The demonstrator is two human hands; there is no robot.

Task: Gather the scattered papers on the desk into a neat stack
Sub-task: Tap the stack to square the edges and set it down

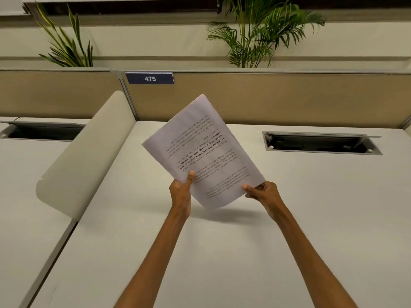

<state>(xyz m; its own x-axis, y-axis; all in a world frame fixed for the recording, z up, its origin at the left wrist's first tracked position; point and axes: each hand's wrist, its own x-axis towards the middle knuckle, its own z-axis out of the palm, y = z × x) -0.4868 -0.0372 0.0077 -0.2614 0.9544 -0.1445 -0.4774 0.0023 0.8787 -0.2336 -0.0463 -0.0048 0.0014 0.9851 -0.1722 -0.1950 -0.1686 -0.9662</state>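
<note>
A bundle of white printed papers (203,152) is held up above the white desk (311,207), tilted, with its text upside down to me. My left hand (181,192) grips the bundle's lower left edge, thumb on the front. My right hand (263,193) pinches the lower right corner, thumb on the front. The bundle's lowest corner hangs just above the desk and casts a shadow there. I see no loose sheets lying on the desk.
A rounded beige divider (89,152) stands at the desk's left side. A tan partition (266,98) with a "475" label (150,78) closes the back. An open cable tray (320,144) sits at the back right. Potted plants (255,36) rise behind the partition.
</note>
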